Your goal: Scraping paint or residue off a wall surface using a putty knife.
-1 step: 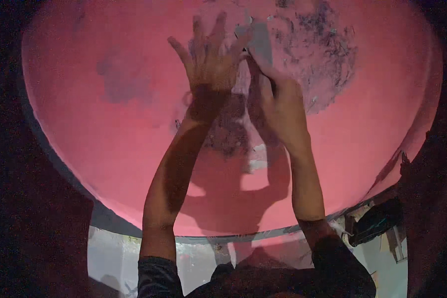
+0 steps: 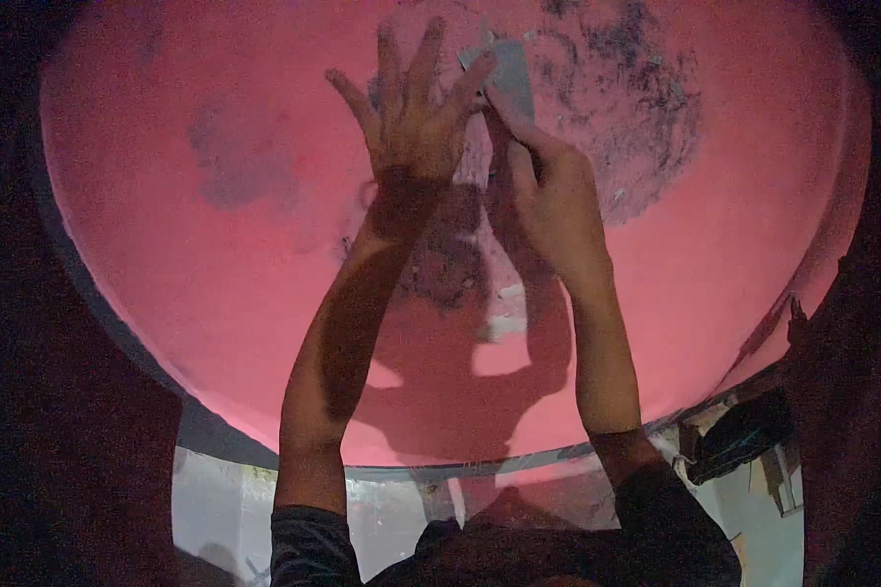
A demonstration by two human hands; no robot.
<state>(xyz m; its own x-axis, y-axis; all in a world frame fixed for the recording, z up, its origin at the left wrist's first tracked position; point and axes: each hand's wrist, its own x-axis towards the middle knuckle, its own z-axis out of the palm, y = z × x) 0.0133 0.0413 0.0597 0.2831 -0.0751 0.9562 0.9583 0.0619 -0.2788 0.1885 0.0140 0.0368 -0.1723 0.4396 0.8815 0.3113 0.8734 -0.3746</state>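
Fingers spread wide, my left hand (image 2: 413,132) lies over the upper middle of a large round pink surface (image 2: 235,293). Its thumb overlaps the left corner of a flat grey scraper blade (image 2: 515,73); whether it touches the blade, I cannot tell. My right hand (image 2: 558,191) is closed round the scraper, whose handle is mostly hidden by the fingers. The blade lies against the surface, just left of a rough dark-grey patch (image 2: 636,117). Another dark patch (image 2: 445,264) shows below the left hand, partly in shadow.
A smooth greyish stain (image 2: 235,152) marks the surface at the left. Small pale patches (image 2: 507,325) lie below my right hand. A dark rim (image 2: 215,430) borders the round surface. Past the near edge is a pale grey floor (image 2: 230,499), with a black object (image 2: 749,435) at the lower right.
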